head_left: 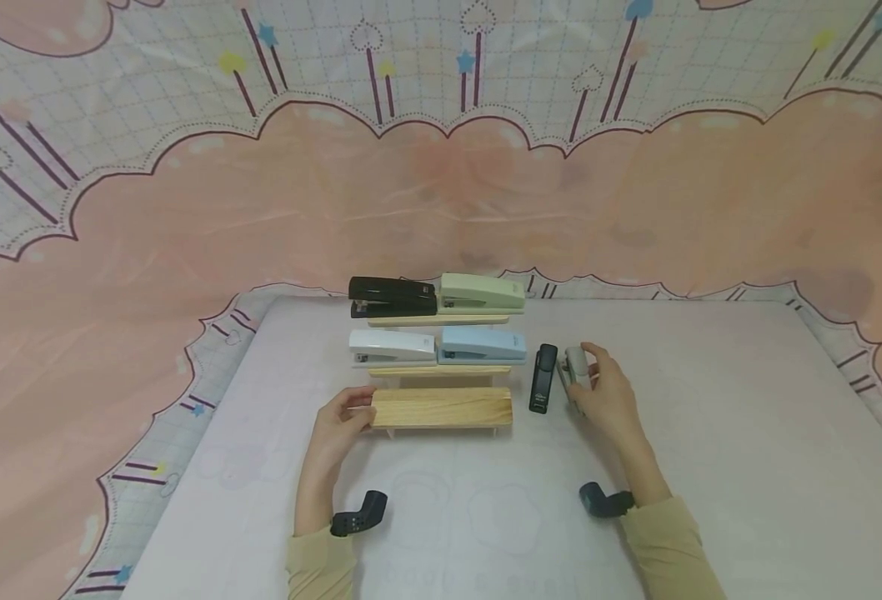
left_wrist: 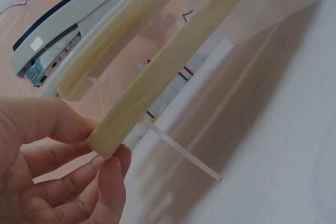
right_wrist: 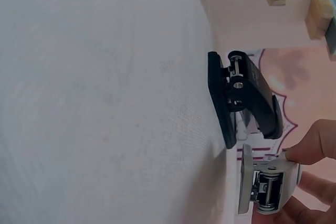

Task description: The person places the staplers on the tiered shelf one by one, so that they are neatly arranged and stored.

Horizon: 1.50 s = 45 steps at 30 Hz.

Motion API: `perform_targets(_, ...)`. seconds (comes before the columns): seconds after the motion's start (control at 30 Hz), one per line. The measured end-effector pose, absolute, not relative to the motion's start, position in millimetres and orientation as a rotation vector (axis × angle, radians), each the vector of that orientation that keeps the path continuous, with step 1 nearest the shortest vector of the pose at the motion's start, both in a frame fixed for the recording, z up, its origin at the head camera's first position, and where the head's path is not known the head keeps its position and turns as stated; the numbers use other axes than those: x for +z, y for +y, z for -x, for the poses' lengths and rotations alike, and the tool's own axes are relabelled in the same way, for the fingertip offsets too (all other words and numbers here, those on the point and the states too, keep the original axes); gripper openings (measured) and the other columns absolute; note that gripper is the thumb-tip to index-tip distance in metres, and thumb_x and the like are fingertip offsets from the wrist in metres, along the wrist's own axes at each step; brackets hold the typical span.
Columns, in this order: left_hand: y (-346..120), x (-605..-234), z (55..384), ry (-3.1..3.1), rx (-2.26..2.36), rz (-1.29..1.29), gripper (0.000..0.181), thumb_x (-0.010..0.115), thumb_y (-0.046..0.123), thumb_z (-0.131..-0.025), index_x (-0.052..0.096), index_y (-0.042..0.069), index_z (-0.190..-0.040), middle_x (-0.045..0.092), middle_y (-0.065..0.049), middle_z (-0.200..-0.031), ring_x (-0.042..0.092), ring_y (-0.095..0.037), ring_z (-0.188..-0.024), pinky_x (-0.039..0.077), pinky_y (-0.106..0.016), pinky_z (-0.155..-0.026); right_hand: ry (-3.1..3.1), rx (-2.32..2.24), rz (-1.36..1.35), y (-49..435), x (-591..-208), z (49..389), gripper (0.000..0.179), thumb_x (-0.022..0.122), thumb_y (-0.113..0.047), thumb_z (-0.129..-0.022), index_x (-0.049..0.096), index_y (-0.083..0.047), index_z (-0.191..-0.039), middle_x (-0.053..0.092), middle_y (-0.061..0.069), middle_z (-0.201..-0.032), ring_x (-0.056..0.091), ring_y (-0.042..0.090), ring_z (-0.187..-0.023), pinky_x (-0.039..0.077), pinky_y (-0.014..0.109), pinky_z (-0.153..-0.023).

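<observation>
A three-step stand has wooden boards on clear supports. My left hand [head_left: 343, 417] pinches the left end of its lowest board [head_left: 441, 408], thumb and fingers around the edge in the left wrist view. That board is bare. My right hand [head_left: 604, 392] grips a grey hole punch [right_wrist: 283, 182] at the right of the stand; whether it touches the table cannot be told. A black hole punch [head_left: 543, 379] stands on the table between the stand and the grey one. The right wrist view shows their springs and bases from the end.
A white stapler [head_left: 392, 344] and a light blue stapler [head_left: 482, 343] lie on the middle board [head_left: 441, 372]. Above them, a black stapler [head_left: 392, 296] and a pale green stapler [head_left: 482, 292] share the top board [head_left: 441, 320]. White cloth covers the table [head_left: 749, 417].
</observation>
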<state>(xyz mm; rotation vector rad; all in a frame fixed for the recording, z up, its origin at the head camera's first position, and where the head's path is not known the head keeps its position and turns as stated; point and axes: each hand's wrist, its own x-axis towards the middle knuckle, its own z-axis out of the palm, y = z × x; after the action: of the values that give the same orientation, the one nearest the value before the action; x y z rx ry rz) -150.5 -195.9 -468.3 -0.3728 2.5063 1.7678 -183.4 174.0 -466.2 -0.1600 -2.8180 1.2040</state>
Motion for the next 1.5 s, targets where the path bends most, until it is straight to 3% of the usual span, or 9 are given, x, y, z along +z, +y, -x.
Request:
perform_targets(0.5,-193.8,-464.9,150.4,2.5,1.771,0.38,0.039,0.057,0.004,-0.088,0.058,0.004,-0.126,0.059,-0.017,-0.121,0.06,-0.013,-0.095,0.052,-0.023,-0.078,-2.841,1.183,0.165,177.0,-448.1,167.4,0.07,0.061,-0.009,-0.081,0.034,-0.009,-0.146,0.054,0.023,-0.12,0.052,0.032,-0.097,0.042,0.031,-0.069)
perform_targets(1.13,-195.4,-466.9,149.4,2.497,1.789,0.381,0.039,0.057,0.003,-0.087,0.058,0.002,-0.126,0.059,-0.019,-0.121,0.06,-0.012,-0.093,0.052,-0.019,-0.074,-2.773,1.174,0.017,175.0,-430.3,146.2,0.068,0.063,-0.007,-0.079,0.04,-0.012,-0.143,0.057,0.022,-0.117,0.055,0.033,-0.097,0.047,0.036,-0.071)
perform_targets(1.5,-197.0,-467.5,148.3,2.471,1.795,0.336,0.042,0.058,0.004,-0.087,0.056,0.003,-0.129,0.057,-0.018,-0.124,0.06,-0.01,-0.094,0.054,-0.023,-0.079,-2.765,1.134,-0.085,166.7,-422.0,135.7,0.067,0.064,-0.005,-0.078,0.043,-0.013,-0.14,0.059,0.018,-0.113,0.056,0.028,-0.093,0.045,0.029,-0.068)
